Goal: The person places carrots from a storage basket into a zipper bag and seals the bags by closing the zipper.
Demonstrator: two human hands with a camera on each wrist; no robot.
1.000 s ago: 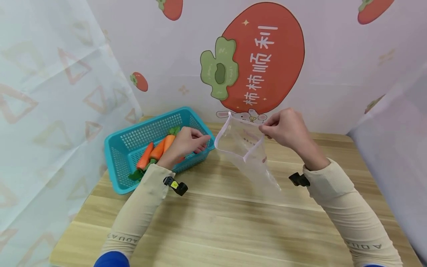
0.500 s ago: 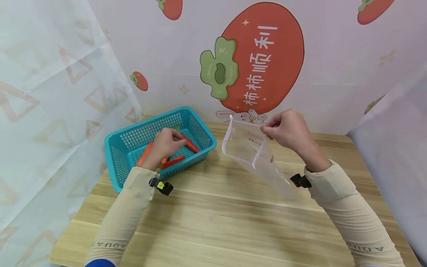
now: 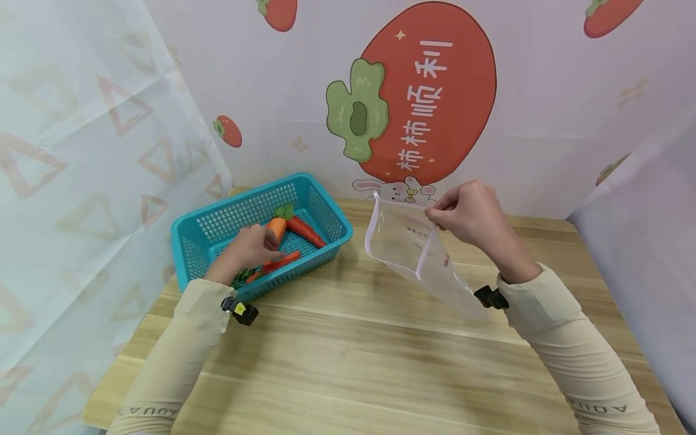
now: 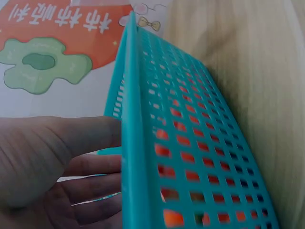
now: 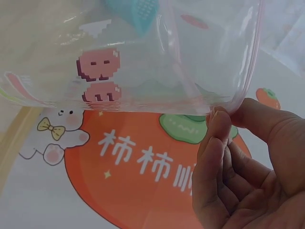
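My right hand (image 3: 470, 208) pinches the rim of a clear zip bag (image 3: 399, 238) between thumb and fingers. The bag hangs tilted with its pink-edged mouth spread; in the right wrist view, the thumb and index finger of the hand (image 5: 252, 164) meet at its corner. My left hand (image 3: 250, 249) reaches into a teal plastic basket (image 3: 239, 215), fingers loosely bent above a red piece (image 3: 284, 262) of unclear kind. The left wrist view shows the thumb stretched out, fingertips hidden behind the basket wall (image 4: 132, 143). An orange carrot (image 3: 277, 227) and a red chili pepper (image 3: 306, 231) lie beyond the hand.
The basket stands at the back left of the wooden table (image 3: 337, 356). Behind it rises a printed wall sheet (image 3: 272, 84), with a hanging sheet (image 3: 81, 199) along the left and another (image 3: 647, 241) along the right.
My left hand has moved from beside the bag's mouth leftward and down into the basket, uncovering the carrot and chili pepper. The bag has swung slightly right; my right hand stays almost still.
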